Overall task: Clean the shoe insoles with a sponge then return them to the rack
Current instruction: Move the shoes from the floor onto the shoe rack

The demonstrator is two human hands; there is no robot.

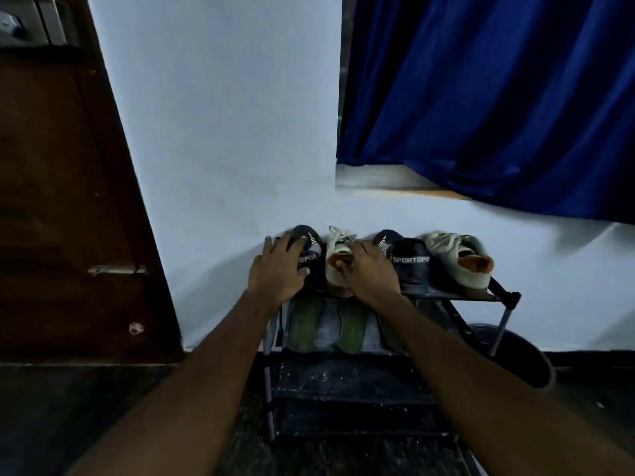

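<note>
my left hand [280,266], fingers [271,243] spread, steadies dark shoe [312,247] at rack [457,296] top's left end | my right hand [369,269], fingers curled, hooks white shoe [338,249] collar, probably to reach inside

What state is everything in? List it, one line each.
Left grip: spread, resting on left black shoe.
Right grip: curled on left white shoe's opening.
Rack: standing upright.
Right black shoe: upright on rack top.
Right white shoe: upright on rack top.
Insoles: flat on second tier.
Curtain: drawn.
</note>
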